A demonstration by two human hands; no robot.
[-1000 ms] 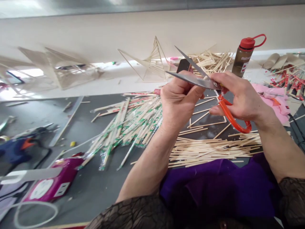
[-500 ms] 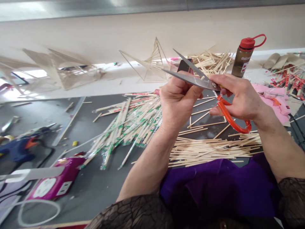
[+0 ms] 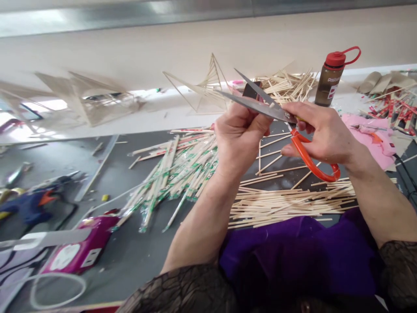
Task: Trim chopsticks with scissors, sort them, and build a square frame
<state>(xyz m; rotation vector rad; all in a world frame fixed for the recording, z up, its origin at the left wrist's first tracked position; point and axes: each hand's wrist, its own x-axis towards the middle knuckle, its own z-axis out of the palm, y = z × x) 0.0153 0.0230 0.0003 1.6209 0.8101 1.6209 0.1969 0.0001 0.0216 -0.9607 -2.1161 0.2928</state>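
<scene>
My right hand [image 3: 325,132] grips a pair of scissors [image 3: 314,161] with orange handles. Their long metal blades stand apart and point up to the left, over my left hand [image 3: 237,137]. The left fingers are closed on a thin wooden stick [image 3: 271,105]; only its pale end shows, between the blades near the pivot, and the rest is hidden by the hand. Below both hands, a flat frame of joined sticks [image 3: 259,158] rests on the grey table. Nearer my body lies a spread of loose wooden sticks [image 3: 286,202].
Wrapped chopsticks [image 3: 176,174] lie left of my arm. Farther left are a blue glue gun [image 3: 28,206] and a magenta power strip [image 3: 80,243]. At the back stand stick models [image 3: 208,89], a stick pile [image 3: 293,84] and a bottle [image 3: 329,82]. A pink glue gun [image 3: 374,139] is at right.
The view has shifted slightly. Both hands hold nearly the same pose, with the scissor blades still apart around the stick end.
</scene>
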